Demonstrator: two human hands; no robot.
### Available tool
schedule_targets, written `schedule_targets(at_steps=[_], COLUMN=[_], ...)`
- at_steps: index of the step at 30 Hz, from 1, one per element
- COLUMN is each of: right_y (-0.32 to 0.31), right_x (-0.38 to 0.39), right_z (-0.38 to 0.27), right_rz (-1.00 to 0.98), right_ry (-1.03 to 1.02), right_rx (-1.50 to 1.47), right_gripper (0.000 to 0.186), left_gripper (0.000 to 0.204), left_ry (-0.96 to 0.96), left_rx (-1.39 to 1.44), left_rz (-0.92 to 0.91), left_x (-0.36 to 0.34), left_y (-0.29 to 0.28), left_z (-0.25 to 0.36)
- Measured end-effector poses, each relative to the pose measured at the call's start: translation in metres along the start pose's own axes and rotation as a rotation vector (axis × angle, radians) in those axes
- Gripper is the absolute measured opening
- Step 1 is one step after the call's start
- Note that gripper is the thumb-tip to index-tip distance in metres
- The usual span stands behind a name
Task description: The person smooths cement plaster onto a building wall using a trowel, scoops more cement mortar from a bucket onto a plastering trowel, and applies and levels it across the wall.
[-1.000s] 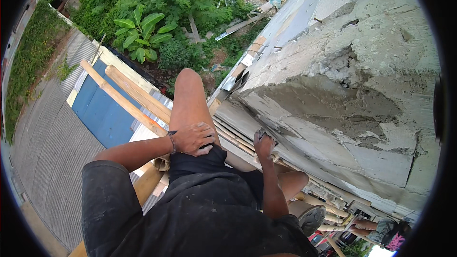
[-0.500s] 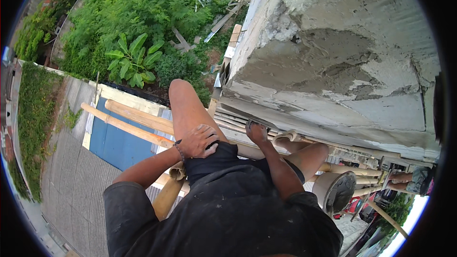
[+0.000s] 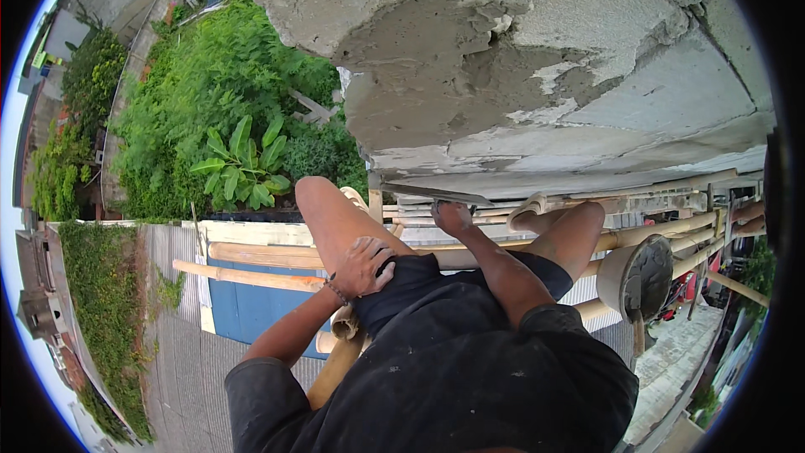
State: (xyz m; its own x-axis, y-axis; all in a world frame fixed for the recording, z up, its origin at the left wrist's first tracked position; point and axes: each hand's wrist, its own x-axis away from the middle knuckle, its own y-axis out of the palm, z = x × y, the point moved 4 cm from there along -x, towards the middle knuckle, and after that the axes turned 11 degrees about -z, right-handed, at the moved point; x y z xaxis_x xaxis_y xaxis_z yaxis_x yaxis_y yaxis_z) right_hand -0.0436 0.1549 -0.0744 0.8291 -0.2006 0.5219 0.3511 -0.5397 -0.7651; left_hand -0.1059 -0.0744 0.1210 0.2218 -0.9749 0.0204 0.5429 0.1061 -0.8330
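Note:
My right hand [image 3: 454, 217] is closed round the handle of a plastering trowel [image 3: 428, 193], whose long flat blade lies just below the wall's lower part. On my left thigh rests my left hand [image 3: 366, 267], dusty with grey, fingers apart and holding nothing. In front of me stands a rough grey wall [image 3: 637, 109] with a darker patch of wet mortar [image 3: 419, 75] smeared across it. To my right a bucket [image 3: 616, 281] holds dark grey mortar, and a stick-like handle shows at its near side.
Bamboo poles [image 3: 251, 275] run beneath and beside me as scaffolding. Far below lie a corrugated roof [image 3: 180, 352], a blue panel [image 3: 251, 306] and green bushes [image 3: 210, 75]. At the far right another person's legs [image 3: 746, 218] are on the scaffold.
My view has swung, so the wall fills more of the upper picture and the trowel's blade shows more plainly. My left hand stays on my thigh; my right hand keeps the trowel.

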Motion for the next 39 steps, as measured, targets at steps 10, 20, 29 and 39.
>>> schedule_targets(at_steps=[10,20,29,39], right_y=[0.001,-0.038,-0.041,-0.031], right_x=[-0.001,0.035,0.039,0.002], right_z=[0.000,0.020,0.020,0.014], right_rz=[0.025,0.285,0.140,0.100], right_ry=[0.011,-0.060,-0.005,-0.044], right_rx=[-0.097,-0.039,0.078,0.120], right_gripper=[0.042,0.036,0.035,0.043], left_gripper=[0.023,0.025,0.024,0.024], left_ry=[0.014,0.002,0.015,0.018], left_rx=[-0.023,-0.016,-0.002,-0.003], left_rz=[0.011,0.003,-0.004,0.022], left_x=[-0.004,-0.001,-0.002,-0.005], left_y=[-0.005,0.003,0.001,-0.001], left_z=[0.001,0.000,0.000,0.001])
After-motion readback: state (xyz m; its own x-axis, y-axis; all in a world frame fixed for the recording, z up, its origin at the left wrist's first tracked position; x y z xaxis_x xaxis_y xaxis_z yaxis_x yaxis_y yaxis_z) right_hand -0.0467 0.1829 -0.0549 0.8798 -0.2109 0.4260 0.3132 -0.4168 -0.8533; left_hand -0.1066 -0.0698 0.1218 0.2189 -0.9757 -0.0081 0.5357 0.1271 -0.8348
